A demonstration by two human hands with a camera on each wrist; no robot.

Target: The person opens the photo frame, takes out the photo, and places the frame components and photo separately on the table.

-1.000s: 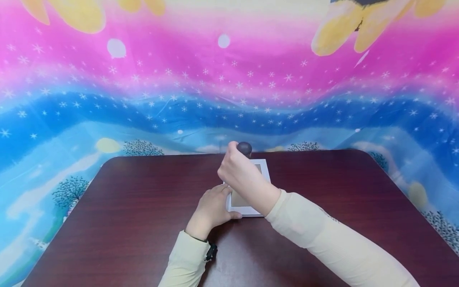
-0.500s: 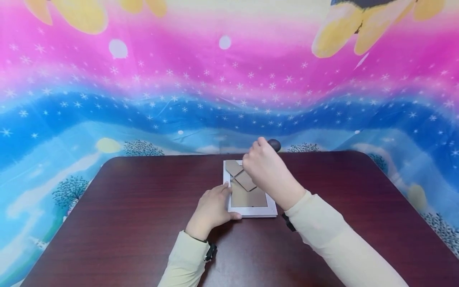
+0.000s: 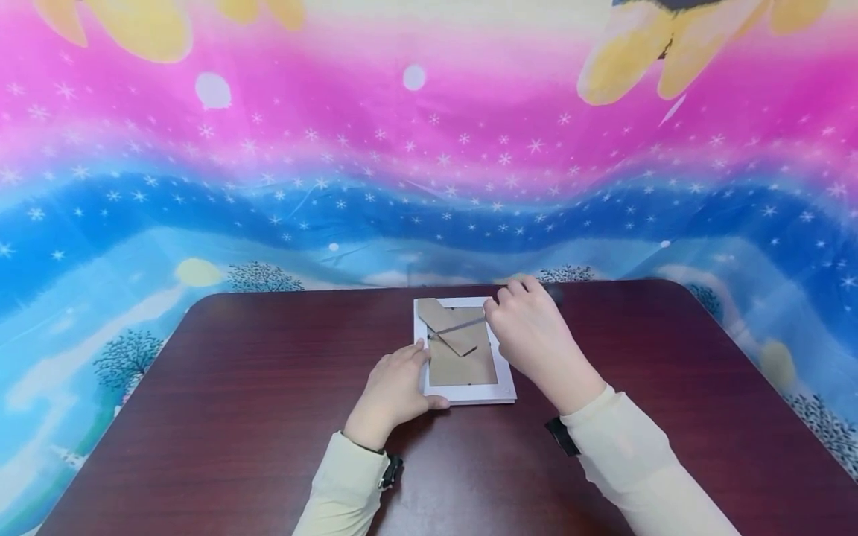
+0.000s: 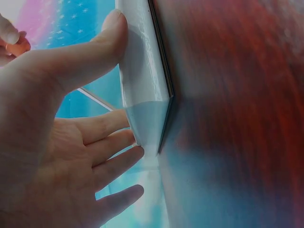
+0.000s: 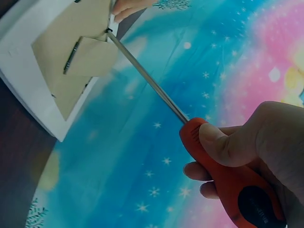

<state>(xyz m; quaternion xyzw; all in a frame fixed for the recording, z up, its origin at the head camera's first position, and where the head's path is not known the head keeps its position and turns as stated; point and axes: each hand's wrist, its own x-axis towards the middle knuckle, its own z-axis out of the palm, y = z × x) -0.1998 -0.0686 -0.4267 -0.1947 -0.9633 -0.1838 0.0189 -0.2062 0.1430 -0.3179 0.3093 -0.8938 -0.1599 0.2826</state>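
Observation:
A white picture frame (image 3: 504, 391) lies back side up on the table, its brown backing board (image 3: 462, 374) showing inside the rim, with a fold-out stand leg (image 3: 434, 318) and small dark tabs. My left hand (image 3: 395, 387) rests against the frame's near left corner; in the left wrist view its thumb (image 4: 111, 40) presses one side and its nearly straight fingers touch another. My right hand (image 3: 536, 339) grips a screwdriver (image 5: 209, 156) by its red and black handle. The metal shaft (image 3: 461, 326) slants left across the backing, its tip at a tab by the left rim.
The dark red-brown wooden table (image 3: 268, 387) stretches out on both sides of the frame. A colourful patterned cloth (image 3: 375, 201) hangs beyond its far edge. Each wrist wears a dark strap, the right one (image 3: 561, 436) below the sleeve cuff.
My right hand has moved right and toward me with the screwdriver, baring the backing and stand leg it covered. The shaft now shows across the frame. My left hand has stayed in place.

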